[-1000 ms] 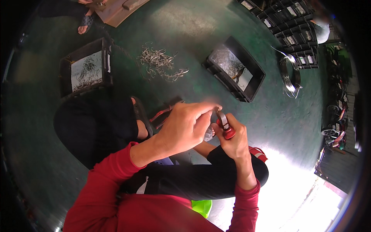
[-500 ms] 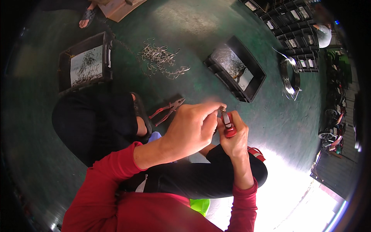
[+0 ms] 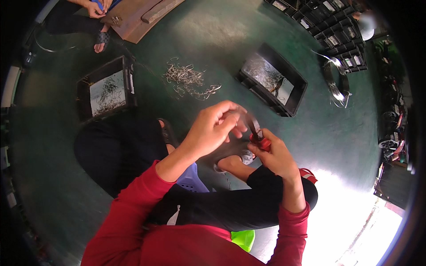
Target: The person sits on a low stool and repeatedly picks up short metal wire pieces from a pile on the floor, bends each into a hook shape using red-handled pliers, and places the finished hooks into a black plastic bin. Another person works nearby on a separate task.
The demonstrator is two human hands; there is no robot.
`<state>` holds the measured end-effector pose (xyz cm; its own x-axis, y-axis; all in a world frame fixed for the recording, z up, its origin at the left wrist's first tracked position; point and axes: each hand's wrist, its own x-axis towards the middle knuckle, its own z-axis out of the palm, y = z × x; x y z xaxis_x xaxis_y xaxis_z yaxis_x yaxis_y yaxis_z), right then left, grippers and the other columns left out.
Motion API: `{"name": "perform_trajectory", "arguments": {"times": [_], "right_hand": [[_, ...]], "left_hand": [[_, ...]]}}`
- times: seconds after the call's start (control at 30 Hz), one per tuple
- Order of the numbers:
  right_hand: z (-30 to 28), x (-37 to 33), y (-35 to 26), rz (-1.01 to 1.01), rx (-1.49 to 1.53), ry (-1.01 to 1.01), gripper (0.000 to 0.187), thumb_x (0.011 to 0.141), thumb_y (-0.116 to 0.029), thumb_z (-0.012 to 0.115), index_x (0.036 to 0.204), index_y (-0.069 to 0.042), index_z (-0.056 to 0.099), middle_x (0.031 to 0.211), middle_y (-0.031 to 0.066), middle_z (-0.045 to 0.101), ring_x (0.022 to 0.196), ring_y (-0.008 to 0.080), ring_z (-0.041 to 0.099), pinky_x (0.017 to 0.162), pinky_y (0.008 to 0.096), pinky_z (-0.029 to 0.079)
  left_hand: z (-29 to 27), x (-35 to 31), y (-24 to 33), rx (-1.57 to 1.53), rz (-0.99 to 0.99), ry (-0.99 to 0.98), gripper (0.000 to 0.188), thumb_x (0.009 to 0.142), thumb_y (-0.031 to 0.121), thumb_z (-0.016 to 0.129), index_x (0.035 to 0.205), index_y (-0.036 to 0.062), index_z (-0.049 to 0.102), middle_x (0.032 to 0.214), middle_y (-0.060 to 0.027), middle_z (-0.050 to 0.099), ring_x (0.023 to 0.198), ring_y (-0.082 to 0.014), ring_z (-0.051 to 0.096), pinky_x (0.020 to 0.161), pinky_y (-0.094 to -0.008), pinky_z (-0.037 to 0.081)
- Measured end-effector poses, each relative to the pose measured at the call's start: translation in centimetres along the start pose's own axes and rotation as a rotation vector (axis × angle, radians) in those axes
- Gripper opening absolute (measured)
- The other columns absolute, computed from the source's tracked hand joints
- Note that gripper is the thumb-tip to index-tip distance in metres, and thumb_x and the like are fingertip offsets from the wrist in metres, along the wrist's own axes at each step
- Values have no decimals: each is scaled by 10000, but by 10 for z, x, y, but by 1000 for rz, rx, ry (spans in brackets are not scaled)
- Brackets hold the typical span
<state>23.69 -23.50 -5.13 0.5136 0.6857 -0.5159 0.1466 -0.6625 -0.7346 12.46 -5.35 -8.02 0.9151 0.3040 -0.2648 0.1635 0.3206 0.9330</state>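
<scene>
My right hand (image 3: 278, 153) is closed round the red handles of a pair of pliers (image 3: 261, 141), whose dark metal jaws point up and away from me. Just left of those jaws, my left hand (image 3: 216, 124) is curled with thumb and forefinger drawn together. Its fingertips are blurred, so any small piece between them cannot be made out. Beyond my hands lies a loose pile of bent wire hooks (image 3: 185, 76) on the green floor.
Black crates with more hooks on pale sheets stand at left (image 3: 133, 84) and right (image 3: 298, 98). A wire coil (image 3: 344, 88) lies near stacked crates (image 3: 341, 37). Far left, another person's hands (image 3: 95, 9) work beside a board (image 3: 133, 27). A purple plastic piece (image 3: 193, 179) is below my left forearm.
My left hand has moved a little up and left, away from the plier jaws. The pliers tilt differently in my right hand. The view has shifted, and the second pliers on the floor no longer show.
</scene>
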Motion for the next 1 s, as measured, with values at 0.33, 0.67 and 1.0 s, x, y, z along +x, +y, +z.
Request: {"name": "perform_trajectory", "arguments": {"times": [0.33,0.67,1.0], "right_hand": [[11,-6,5,107,664,-427,324,957,-258,629,1130,9,569,1000,86,650,892,161,628,775,296,505],[16,-7,9,156,887,-465,350,959,-279,627,1149,9,567,1037,121,660,945,175,628,764,281,512],[23,-3,13,166,875,-503,345,953,-220,628,1157,43,535,1058,167,656,1036,272,636,936,414,505]], "left_hand": [[-2,6,1,-408,-62,92,164,951,166,606,1034,25,606,1063,-157,677,1014,-262,674,811,-377,583],[-1,3,8,-464,-147,72,199,934,205,647,1022,30,612,1077,-124,673,1053,-278,661,833,-366,546],[-2,5,2,-232,-1,139,246,950,175,620,1154,42,657,1047,-132,692,927,-219,696,795,-350,581]]}}
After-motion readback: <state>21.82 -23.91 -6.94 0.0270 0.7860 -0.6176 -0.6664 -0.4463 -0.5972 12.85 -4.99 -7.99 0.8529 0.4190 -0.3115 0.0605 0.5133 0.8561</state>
